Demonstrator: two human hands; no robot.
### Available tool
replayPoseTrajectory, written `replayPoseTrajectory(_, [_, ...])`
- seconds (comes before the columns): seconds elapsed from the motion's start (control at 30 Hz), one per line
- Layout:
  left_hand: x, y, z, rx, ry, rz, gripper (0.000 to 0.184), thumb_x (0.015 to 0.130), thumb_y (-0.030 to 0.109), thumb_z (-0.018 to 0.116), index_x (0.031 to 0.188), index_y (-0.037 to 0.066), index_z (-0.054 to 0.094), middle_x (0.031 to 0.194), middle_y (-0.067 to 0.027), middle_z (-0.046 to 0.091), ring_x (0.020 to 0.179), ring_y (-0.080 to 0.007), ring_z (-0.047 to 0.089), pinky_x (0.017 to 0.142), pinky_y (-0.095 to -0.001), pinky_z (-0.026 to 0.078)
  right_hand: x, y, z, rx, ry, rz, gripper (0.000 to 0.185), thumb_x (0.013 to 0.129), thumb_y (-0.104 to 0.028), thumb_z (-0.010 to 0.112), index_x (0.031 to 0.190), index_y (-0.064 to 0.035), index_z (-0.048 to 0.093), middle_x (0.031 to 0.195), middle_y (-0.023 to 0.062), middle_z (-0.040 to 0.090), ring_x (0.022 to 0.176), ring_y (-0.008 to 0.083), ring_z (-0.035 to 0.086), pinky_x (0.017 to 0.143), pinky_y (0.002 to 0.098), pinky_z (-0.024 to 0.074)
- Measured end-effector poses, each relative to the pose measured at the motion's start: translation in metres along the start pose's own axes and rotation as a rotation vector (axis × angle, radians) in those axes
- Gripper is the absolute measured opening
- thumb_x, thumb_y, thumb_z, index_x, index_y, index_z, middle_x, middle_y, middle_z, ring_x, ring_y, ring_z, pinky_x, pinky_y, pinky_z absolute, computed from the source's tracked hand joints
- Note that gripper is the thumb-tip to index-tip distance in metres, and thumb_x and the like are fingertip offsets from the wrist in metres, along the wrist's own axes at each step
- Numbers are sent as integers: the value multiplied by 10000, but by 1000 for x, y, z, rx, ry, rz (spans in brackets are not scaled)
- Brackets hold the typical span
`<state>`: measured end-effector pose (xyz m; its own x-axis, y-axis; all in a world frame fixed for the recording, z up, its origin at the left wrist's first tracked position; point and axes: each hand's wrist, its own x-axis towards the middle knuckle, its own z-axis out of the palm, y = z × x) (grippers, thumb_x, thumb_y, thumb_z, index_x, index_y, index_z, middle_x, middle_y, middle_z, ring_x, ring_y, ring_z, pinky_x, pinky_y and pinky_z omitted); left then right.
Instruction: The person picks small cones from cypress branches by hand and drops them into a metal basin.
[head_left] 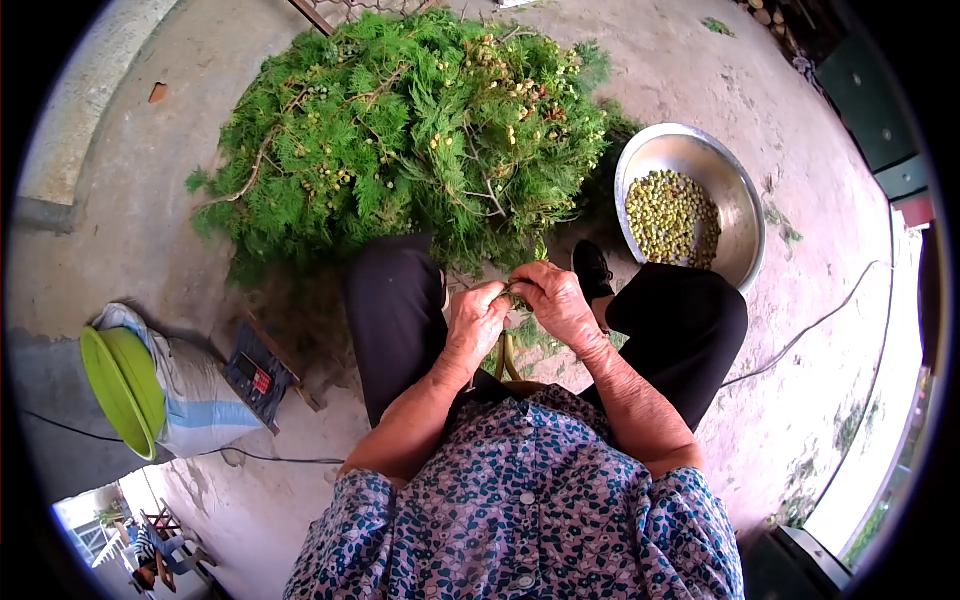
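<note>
Between my knees, my left hand (479,318) and my right hand (556,300) meet with fingers pinched together. Both are closed on a small green evergreen sprig (540,247), whose tip shows above my right hand; most of it is hidden by the fingers. Just beyond lies a big heap of cut evergreen branches (400,140), with feathery leaves and yellowish cones among them. To the right, a metal basin (742,215) leans toward me with a layer of green-yellow cones (672,218) inside.
At left, a lime-green plastic basin (125,385) rests against a white sack (195,385). Beside it, a small red device (258,380) lies on a dark cloth-covered stool. Cables cross the concrete floor (800,300) on both sides. A dark shoe (592,268) stands near the metal basin.
</note>
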<state>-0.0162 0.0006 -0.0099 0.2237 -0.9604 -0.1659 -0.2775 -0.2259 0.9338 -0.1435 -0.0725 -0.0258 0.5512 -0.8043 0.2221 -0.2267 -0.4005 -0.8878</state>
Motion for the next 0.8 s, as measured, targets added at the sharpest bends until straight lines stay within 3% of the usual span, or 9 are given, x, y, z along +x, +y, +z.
replayPoseTrajectory(0.03, [0,-4,0,1,0,2,102,804,42,477,819,-29,548,608,-145,547,503,-196,575,491,-303,452,1,-1,-3,0,1,-2,137,777,-47,615,910,-12,611,720,103,581,661,217,581,611,289,465])
replayPoseTrajectory(0.1, [1,-13,1,61,-19,99,113,798,23,481,847,-28,568,619,-142,548,495,-191,556,496,-294,447,2,-7,-13,161,-192,353,101,820,-63,585,902,-11,613,611,42,544,542,115,523,509,248,432])
replayPoseTrajectory(0.17, [-1,-13,0,90,-40,110,151,790,5,490,902,-39,581,677,-127,579,511,-158,558,485,-260,451,2,-11,-20,523,-228,732,131,860,-130,561,905,-14,603,561,-29,476,462,41,394,406,193,304])
replayPoseTrajectory(0.37, [3,-25,5,189,-21,305,237,750,-62,492,955,-37,608,778,-105,622,540,-127,562,488,-230,461,-7,9,-14,910,-141,858,196,867,-183,562,811,4,572,577,-7,468,431,64,374,380,213,262])
replayPoseTrajectory(0.47, [4,-22,6,260,13,585,245,740,-71,488,951,-36,608,796,-104,622,539,-127,562,485,-234,469,-5,15,-19,1214,-42,967,250,891,-243,526,779,-20,547,607,6,450,423,83,339,383,216,235])
replayPoseTrajectory(0.57, [5,-19,8,-307,-55,-36,160,817,-14,514,947,-13,607,812,-82,625,571,-125,589,485,-229,479,1,13,-30,1270,88,812,241,881,-243,542,787,-22,565,634,13,498,453,89,403,395,215,304])
replayPoseTrajectory(0.6, [9,-10,1,-148,-54,-99,125,855,42,526,938,-13,601,820,-85,625,583,-126,598,476,-229,481,3,15,-33,1234,153,745,233,869,-238,555,786,-22,571,649,21,525,465,102,439,408,234,350])
replayPoseTrajectory(0.7, [17,-27,-2,-734,13,-238,177,862,68,537,1022,-3,552,828,-124,624,629,-172,617,544,-273,512,10,21,-51,1276,375,715,147,874,-142,515,838,-5,555,673,51,544,566,145,510,516,254,436])
replayPoseTrajectory(0.8, [18,-25,-5,-879,50,-373,196,865,63,524,1049,-3,527,840,-140,623,655,-210,621,604,-303,526,12,54,-80,1387,653,646,106,892,-81,445,870,-1,510,789,106,553,695,197,550,642,296,493])
